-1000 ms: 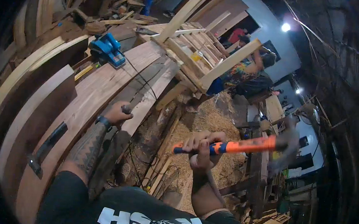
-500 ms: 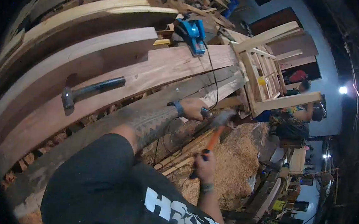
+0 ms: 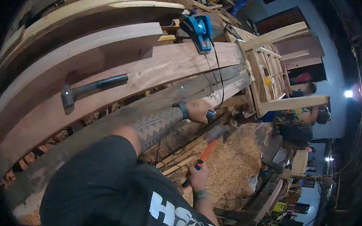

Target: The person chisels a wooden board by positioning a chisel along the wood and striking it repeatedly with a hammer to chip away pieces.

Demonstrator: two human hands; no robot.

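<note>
My left hand (image 3: 198, 111) is wrapped round a chisel with a blue-ended handle (image 3: 210, 116); its blade is hidden by the hand. This hand rests at the edge of a long dark timber beam (image 3: 161, 101). In my right hand (image 3: 198, 176) is a hammer with an orange and dark handle (image 3: 208, 149). The hammer's blurred head is just below the chisel's handle end in the view, apart from it. A second, dark hammer (image 3: 94, 86) lies on the reddish plank (image 3: 150, 69) beyond my left arm.
A blue power planer (image 3: 201, 32) sits on the plank, its cord hanging across the beam. A wooden frame (image 3: 263, 72) stands at the plank's far end, with another person (image 3: 302, 115) behind it. Wood shavings (image 3: 236, 159) cover the ground. Thick boards (image 3: 85, 43) stand alongside.
My right hand and the hammer have moved down and slightly left in the view, the head now away from the chisel's end. The left hand keeps its grip; the view has shifted slightly.
</note>
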